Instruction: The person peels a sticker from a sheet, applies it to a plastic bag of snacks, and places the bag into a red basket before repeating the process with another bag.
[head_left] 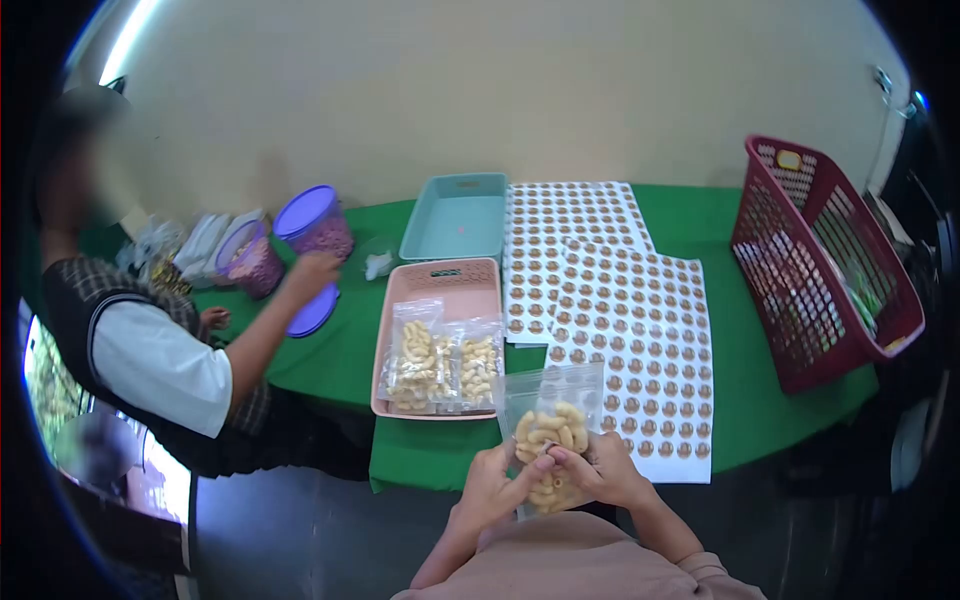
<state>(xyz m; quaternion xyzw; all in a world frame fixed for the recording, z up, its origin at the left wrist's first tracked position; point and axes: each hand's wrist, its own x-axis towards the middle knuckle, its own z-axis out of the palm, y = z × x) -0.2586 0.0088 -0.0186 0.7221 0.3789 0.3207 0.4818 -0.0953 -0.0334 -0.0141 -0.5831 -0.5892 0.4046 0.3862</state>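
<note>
A clear zip bag of curved, pale yellow puffed snacks (552, 425) is held upright in front of my body, at the table's near edge. My left hand (492, 485) grips its left side, and my right hand (617, 472) grips the right. Both thumbs meet on the front of the bag; a small dark spot shows between them, too small to make out. Just beyond, a pink tray (455, 283) has several similar filled bags (425, 360) lying in it. Sheets of round brown stickers (640, 340) lie to the right of the tray.
A teal tray (455, 225) is behind the pink one. At right stands a tall maroon basket (800, 270). On the left, a co-worker's hand (318, 272) is near purple-lidded tubs (318, 225) and a loose purple lid (314, 312). Green cloth (420, 455) covers the table.
</note>
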